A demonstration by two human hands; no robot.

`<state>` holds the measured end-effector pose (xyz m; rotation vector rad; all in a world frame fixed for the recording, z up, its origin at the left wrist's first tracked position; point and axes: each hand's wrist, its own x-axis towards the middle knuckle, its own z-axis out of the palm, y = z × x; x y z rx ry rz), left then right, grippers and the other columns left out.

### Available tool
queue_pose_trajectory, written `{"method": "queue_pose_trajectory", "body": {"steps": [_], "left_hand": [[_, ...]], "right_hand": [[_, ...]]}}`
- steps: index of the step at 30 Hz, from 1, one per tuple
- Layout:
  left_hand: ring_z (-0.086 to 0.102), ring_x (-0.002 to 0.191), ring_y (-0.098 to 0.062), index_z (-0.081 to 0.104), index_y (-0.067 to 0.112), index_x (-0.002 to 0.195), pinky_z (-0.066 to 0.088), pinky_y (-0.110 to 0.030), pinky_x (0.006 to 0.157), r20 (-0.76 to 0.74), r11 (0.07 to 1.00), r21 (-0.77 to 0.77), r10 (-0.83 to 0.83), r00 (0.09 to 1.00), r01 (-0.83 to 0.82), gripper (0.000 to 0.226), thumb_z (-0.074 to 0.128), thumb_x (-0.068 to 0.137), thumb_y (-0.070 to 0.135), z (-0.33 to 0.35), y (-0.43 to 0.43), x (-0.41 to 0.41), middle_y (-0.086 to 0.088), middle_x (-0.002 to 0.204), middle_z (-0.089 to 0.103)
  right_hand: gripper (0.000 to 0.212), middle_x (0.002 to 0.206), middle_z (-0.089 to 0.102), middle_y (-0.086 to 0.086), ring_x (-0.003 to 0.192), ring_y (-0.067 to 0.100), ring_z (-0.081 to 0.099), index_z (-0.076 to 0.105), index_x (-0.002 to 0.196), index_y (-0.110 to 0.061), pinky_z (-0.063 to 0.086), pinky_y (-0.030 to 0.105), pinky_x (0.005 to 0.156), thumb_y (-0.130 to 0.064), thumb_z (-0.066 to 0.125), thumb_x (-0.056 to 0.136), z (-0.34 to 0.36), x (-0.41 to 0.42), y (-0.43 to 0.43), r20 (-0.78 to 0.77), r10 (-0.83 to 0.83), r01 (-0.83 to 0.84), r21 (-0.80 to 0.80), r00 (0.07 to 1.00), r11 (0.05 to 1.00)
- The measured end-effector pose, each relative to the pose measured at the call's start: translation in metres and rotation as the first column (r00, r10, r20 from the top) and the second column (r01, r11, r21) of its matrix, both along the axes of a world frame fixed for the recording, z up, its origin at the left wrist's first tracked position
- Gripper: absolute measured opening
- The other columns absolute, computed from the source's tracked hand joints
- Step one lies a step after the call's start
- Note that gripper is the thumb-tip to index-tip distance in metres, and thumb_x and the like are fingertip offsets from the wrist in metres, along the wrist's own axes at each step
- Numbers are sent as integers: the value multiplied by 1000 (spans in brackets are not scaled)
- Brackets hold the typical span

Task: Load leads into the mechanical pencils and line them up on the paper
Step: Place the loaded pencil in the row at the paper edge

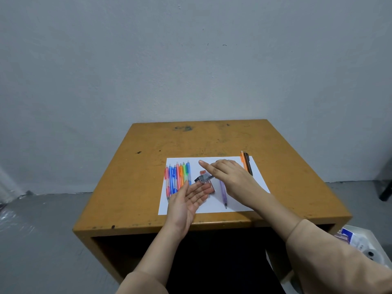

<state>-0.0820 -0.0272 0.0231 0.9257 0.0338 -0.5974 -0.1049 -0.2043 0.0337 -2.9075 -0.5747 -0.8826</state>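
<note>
A white sheet of paper (250, 194) lies on the wooden table. Several coloured mechanical pencils (177, 177) lie in a row on its left part. An orange pencil (243, 162) and a dark brown pencil (248, 164) lie at its right far corner. A purple pencil (223, 193) lies in the middle, partly under my right hand. My right hand (231, 177) holds a grey lead case (203, 178) tilted over my left palm, index finger stretched out. My left hand (188, 200) is flat and palm up beneath the case. A reddish lead box (209, 185) lies behind it, mostly hidden.
The yellow-brown table (191, 141) stands against a grey wall, its far half bare. A white box with small items (360, 242) sits on the floor at the lower right. A dark object (386, 193) stands at the right edge.
</note>
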Motion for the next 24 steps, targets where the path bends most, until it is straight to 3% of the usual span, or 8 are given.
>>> {"method": "queue_pose_trajectory", "body": {"steps": [15, 24], "left_hand": [[71, 91, -22, 64, 2, 106, 56, -30, 80, 163, 977, 184, 77, 984, -107, 22, 63, 86, 11, -10, -6, 1, -13, 95, 73], [71, 87, -21, 67, 5, 99, 56, -34, 83, 203, 960, 244, 86, 975, -135, 16, 65, 84, 11, -11, -9, -2, -10, 91, 74]], "right_hand": [[97, 107, 65, 9, 99, 19, 47, 40, 142, -12, 52, 35, 76, 23, 72, 58, -4, -6, -3, -3, 3, -2, 65, 1000, 998], [105, 107, 65, 7, 98, 20, 50, 31, 145, -19, 53, 33, 76, 24, 71, 58, -6, -9, -9, -3, -21, 21, 74, 1000, 997]]}}
